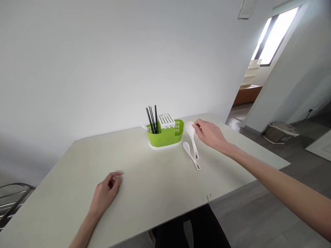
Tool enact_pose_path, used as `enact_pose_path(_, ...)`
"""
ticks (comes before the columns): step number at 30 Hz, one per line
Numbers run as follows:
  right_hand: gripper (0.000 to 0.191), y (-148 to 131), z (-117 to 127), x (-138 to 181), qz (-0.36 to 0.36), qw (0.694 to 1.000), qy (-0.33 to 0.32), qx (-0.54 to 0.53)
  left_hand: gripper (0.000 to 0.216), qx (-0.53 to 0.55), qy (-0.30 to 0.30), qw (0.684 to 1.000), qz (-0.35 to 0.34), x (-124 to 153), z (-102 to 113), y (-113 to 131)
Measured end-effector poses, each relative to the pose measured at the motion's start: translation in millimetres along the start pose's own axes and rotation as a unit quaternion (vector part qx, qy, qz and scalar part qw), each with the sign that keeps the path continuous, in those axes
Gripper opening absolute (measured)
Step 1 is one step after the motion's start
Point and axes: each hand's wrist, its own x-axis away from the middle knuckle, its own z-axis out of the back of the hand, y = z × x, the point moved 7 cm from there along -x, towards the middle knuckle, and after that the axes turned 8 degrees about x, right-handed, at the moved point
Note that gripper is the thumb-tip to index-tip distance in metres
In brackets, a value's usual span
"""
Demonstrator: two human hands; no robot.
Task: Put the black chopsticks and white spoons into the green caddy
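My right hand [209,133] pinches a white spoon [192,137] by the edge of its bowl, with the handle pointing down toward me. Just left of it a smaller white spoon [190,155] lies on the table. Beside both spoons stands a green cutlery holder [165,137] on a white base. Black chopsticks [153,120] stand in its left section, where a white piece [145,128] also pokes out. A white slotted rack [166,120] tops the middle. My left hand [107,189] rests on the table at the left, fingers loosely curled and apart, holding nothing.
The pale table [144,196] meets a white wall [116,69] at the back. A metal rack or chair frame [15,199] is at the lower left. Past the right edge, a bin [280,132] stands on the grey floor [271,210], with a window [276,38] beyond.
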Motion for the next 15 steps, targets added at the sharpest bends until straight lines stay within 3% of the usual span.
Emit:
enact_pose_path(3,0.024,-44.2,30.5,-13.0,0.038,0.997,0.047,-0.056,0.043,0.012,-0.001,1.0,0.0,1.4,-0.1,-0.7)
enact_pose_path(6,0.025,-88.1,43.0,-30.1,0.075,0.991,0.075,-0.077,0.041,0.017,0.0,1.0,0.005,3.1,-0.5,-2.5)
enact_pose_path(10,0.028,-129.6,40.9,-58.5,0.1,0.988,0.11,-0.042,0.04,0.019,0.001,1.0,0.004,5.1,-1.2,-3.5)
enact_pose_path(15,0.03,-155.2,31.1,-84.9,0.103,0.984,0.144,-0.009,0.04,0.017,-0.012,1.0,0.008,6.6,-2.4,-2.9)
